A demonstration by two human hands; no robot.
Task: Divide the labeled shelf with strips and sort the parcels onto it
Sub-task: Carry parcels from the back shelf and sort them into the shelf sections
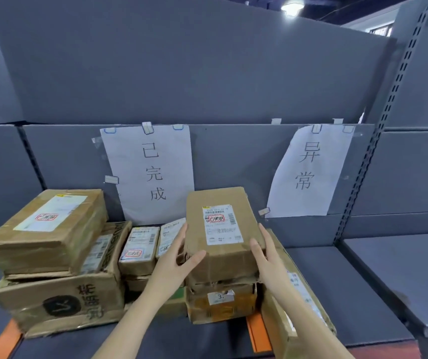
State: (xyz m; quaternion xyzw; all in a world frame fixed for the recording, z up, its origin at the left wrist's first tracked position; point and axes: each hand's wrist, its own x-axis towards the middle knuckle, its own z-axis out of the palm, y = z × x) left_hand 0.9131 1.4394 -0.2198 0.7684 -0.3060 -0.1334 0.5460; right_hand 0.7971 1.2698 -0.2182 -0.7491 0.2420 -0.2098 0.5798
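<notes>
A brown parcel with a white shipping label and a red stamp sits on top of a stack at the middle of the grey shelf. My left hand presses its left side with straight fingers, thumb on the front face. My right hand lies flat against its right side. Under it is a crumpled parcel marked 3. Two paper signs hang on the back panel: one behind the stack, another to the right. An orange strip lies on the shelf right of the stack, another at the far left.
At the left, a stamped parcel lies on a large printed carton. Small parcels fill the gap between the stacks. A flat parcel leans against the stack's right side. A slotted upright separates a neighbouring shelf.
</notes>
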